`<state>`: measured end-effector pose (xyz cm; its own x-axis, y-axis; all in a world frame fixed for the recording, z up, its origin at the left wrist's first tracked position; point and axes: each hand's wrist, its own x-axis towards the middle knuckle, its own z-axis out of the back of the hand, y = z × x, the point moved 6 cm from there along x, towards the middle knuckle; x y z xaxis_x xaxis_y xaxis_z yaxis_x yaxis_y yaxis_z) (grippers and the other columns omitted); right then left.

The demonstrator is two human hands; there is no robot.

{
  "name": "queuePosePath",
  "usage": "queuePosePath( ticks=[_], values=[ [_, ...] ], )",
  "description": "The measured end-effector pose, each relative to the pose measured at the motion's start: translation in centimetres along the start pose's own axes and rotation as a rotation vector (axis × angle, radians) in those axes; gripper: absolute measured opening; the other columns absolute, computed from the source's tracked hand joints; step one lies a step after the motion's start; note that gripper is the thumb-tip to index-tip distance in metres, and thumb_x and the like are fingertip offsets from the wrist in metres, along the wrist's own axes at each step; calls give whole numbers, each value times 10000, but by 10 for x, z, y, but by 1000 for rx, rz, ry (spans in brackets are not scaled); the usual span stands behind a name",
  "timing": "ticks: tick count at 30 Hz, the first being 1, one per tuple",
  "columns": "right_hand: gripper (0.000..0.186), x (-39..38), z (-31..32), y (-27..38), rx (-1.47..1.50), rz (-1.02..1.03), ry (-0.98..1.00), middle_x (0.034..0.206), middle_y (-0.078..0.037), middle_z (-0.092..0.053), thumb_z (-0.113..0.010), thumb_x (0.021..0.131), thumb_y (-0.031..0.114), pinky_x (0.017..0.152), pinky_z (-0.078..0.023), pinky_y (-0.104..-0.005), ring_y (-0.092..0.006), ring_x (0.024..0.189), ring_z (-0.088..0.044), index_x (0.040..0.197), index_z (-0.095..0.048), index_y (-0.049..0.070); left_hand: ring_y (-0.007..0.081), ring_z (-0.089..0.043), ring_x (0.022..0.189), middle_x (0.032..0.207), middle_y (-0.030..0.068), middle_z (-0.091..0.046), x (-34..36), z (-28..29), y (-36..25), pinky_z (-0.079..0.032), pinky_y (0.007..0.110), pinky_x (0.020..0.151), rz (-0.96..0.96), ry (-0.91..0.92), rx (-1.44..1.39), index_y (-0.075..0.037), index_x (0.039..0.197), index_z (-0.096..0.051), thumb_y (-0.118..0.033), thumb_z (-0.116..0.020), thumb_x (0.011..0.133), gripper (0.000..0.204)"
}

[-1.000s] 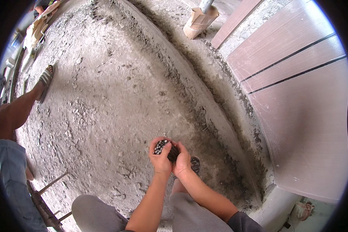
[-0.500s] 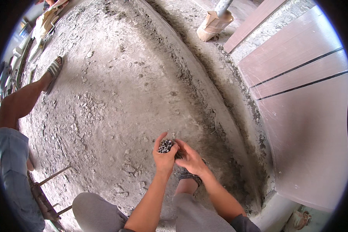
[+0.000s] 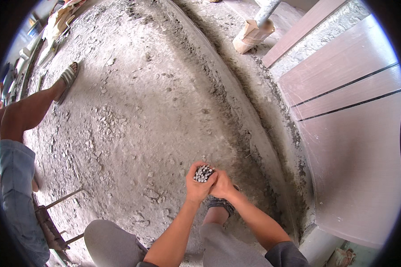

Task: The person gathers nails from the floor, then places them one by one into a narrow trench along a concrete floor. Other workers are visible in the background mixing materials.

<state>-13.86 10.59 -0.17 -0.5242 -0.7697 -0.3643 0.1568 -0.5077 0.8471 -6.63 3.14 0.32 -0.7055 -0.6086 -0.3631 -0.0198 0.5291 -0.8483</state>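
A tight bundle of thin grey metal rods (image 3: 203,173) stands between my hands, its flat round ends facing up like nail heads. My left hand (image 3: 198,188) is closed round it, thumb across the near side and fingers curled round the far side. Against the bundle's right side presses my right hand (image 3: 223,185), fingers bent and partly hidden behind the left thumb. The rods' lower ends are hidden by my hands. Below the hands shows my sandalled foot (image 3: 221,204), between my grey-trousered knees.
Rubble and dust lie over the concrete floor (image 3: 133,111). A raised ridge (image 3: 249,115) runs down the right, beside large pinkish panels (image 3: 356,164). A paper-wrapped post base (image 3: 253,38) stands at the back. Another person's leg (image 3: 35,104) and a rusty metal frame (image 3: 51,227) are at left.
Both hands have moved slightly right and down with the bundle. The left fingers, spread before, have closed round it, and the right hand has drawn in tighter.
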Motion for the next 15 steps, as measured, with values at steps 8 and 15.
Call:
queuePosePath(
  ticks=[8,15],
  values=[
    [379,-2,-9,-11,-197,74,-182,894,-199,-679,-768,641,199,708,-533,-430,-396,871,-651,962,-643,39,184,-561,1063,1161,80,-604,10,53,2,-448,341,920,-56,133,43,-53,1267,-548,-231,-789,780,572],
    [412,3,-14,2,-565,380,-255,888,-82,-685,-812,577,197,808,-423,-410,-254,846,-651,937,-656,72,217,-540,1126,1232,107,-573,18,76,11,-421,363,952,57,-2,53,-46,1309,-522,-319,-662,863,541]
  ],
)
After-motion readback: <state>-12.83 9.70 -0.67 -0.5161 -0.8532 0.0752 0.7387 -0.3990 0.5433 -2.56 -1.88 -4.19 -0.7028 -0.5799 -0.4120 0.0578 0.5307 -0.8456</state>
